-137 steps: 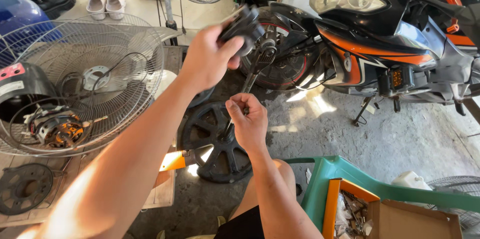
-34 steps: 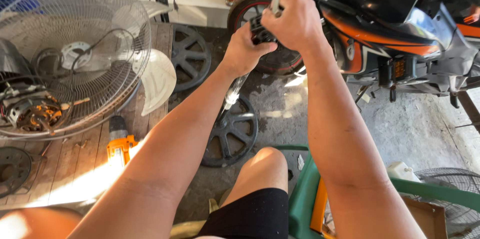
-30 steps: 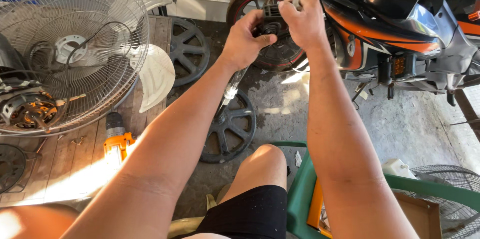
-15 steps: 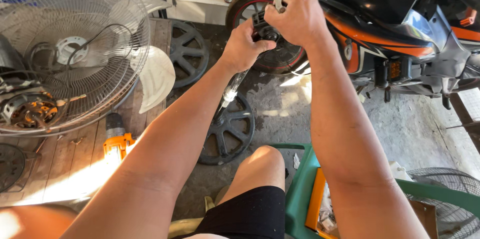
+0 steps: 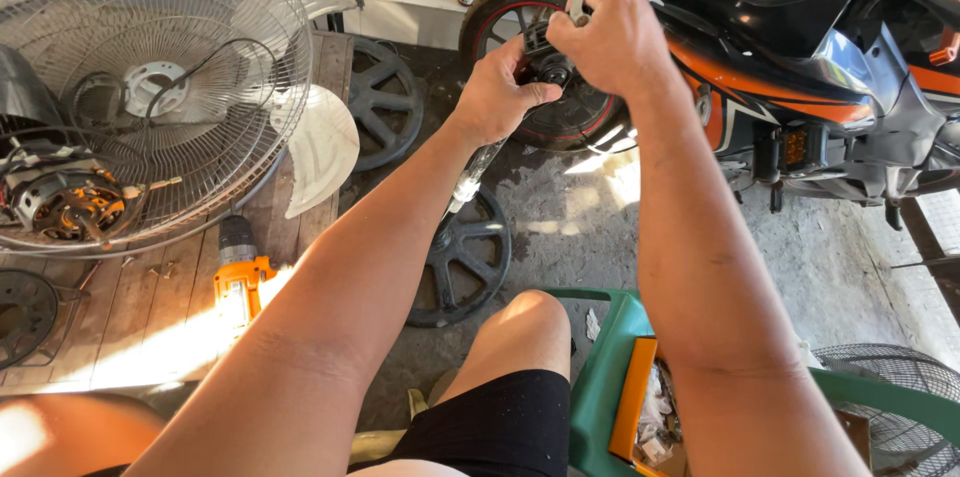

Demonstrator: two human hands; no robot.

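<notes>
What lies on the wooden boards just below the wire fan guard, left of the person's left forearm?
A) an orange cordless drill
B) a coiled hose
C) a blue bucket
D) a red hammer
A: an orange cordless drill lies on the wooden boards, just below the wire fan guard.

Repair workshop, fan grilles (image 5: 150, 87), motorcycle (image 5: 800, 67), cordless drill (image 5: 240, 277)

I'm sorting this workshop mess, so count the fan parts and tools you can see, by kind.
Wire fan guards: 2
Black round fan bases: 3
White fan blade: 1
Bare fan motor: 1
Orange cordless drill: 1
Small black part held in both hands: 1
Total: 9
</notes>
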